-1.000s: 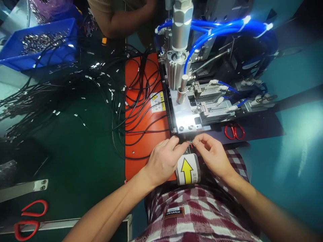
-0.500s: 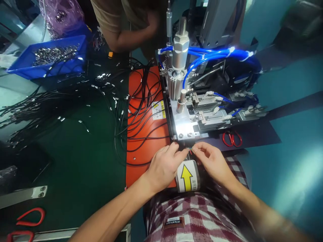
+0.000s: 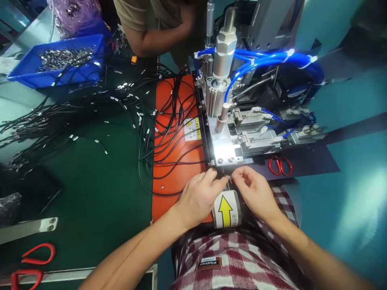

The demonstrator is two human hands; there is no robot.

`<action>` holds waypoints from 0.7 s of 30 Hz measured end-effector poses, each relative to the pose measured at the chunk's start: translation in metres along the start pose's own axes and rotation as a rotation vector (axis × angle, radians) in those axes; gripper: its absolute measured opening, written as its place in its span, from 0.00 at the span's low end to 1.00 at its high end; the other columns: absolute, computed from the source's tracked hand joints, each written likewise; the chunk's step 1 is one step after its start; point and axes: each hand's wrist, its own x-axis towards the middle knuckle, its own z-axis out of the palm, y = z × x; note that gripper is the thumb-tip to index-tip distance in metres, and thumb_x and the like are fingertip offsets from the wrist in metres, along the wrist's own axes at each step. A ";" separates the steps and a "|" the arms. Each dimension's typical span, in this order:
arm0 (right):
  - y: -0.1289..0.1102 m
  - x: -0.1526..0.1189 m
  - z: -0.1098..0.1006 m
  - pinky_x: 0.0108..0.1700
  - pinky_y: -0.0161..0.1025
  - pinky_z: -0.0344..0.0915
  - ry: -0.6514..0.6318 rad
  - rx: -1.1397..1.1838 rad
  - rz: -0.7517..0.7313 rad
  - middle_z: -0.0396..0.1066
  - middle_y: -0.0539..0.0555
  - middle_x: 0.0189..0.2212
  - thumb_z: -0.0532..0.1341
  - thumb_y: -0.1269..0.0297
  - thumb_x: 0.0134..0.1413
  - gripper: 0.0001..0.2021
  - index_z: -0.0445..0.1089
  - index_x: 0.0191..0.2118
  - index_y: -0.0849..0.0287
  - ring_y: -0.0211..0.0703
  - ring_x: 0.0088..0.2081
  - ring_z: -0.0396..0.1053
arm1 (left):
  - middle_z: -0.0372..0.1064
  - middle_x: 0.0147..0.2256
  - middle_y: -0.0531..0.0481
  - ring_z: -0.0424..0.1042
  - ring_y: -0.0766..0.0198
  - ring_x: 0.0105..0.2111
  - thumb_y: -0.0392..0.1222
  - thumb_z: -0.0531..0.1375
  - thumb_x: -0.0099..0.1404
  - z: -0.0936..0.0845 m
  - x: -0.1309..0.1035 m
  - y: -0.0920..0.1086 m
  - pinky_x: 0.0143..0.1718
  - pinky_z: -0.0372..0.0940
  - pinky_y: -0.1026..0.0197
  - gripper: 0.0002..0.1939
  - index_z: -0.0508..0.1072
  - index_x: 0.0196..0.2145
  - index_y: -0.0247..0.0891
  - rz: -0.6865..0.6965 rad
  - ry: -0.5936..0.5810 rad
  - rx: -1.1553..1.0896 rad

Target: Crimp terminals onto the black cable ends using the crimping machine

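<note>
My left hand (image 3: 199, 195) is closed, thumb and forefinger pinched at the end of a black cable (image 3: 169, 195) that runs in under the palm. Thin coloured wires (image 3: 230, 180), one of them red, show in the small gap between my hands. On the other side my right hand (image 3: 253, 192) is closed too, its thumb and forefinger pinching those wires at the tips. Both sets of fingertips are just in front of the metal plate (image 3: 225, 153) of a pneumatic machine. What exactly lies between the fingertips is too small to make out.
Black cables (image 3: 169, 137) lie over the orange cover (image 3: 163, 209). Red-handled scissors (image 3: 280, 165) are right of the machine. A yellow-arrow label (image 3: 226, 209) is below my hands. A blue bin (image 3: 27, 76) holds small metal parts. Another person's arm (image 3: 163, 40) is at the back.
The view has shifted slightly, so the machine appears a little further right and up. My hands keep nearly the same pose, and the red wire between them has turned a little.
</note>
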 end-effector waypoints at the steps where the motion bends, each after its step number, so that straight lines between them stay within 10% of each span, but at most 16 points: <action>1: -0.001 0.000 0.000 0.33 0.39 0.61 -0.005 0.003 0.016 0.67 0.51 0.27 0.55 0.59 0.59 0.10 0.65 0.30 0.57 0.42 0.29 0.65 | 0.63 0.31 0.46 0.65 0.61 0.28 0.36 0.44 0.71 0.000 0.000 0.000 0.28 0.66 0.61 0.19 0.72 0.48 0.35 0.001 0.000 0.002; 16: 0.000 0.012 -0.010 0.22 0.35 0.50 -0.173 0.175 0.210 0.58 0.46 0.17 0.60 0.49 0.50 0.16 0.68 0.28 0.60 0.36 0.19 0.53 | 0.63 0.31 0.46 0.66 0.60 0.28 0.37 0.44 0.72 -0.001 0.000 0.001 0.28 0.67 0.60 0.20 0.73 0.49 0.35 -0.010 -0.020 -0.025; 21: 0.000 0.012 -0.009 0.28 0.37 0.59 -0.081 0.138 0.112 0.70 0.53 0.26 0.61 0.50 0.51 0.16 0.72 0.31 0.61 0.41 0.27 0.63 | 0.63 0.30 0.46 0.66 0.60 0.28 0.36 0.44 0.72 -0.002 0.000 0.001 0.29 0.67 0.60 0.20 0.74 0.48 0.35 -0.015 -0.018 -0.029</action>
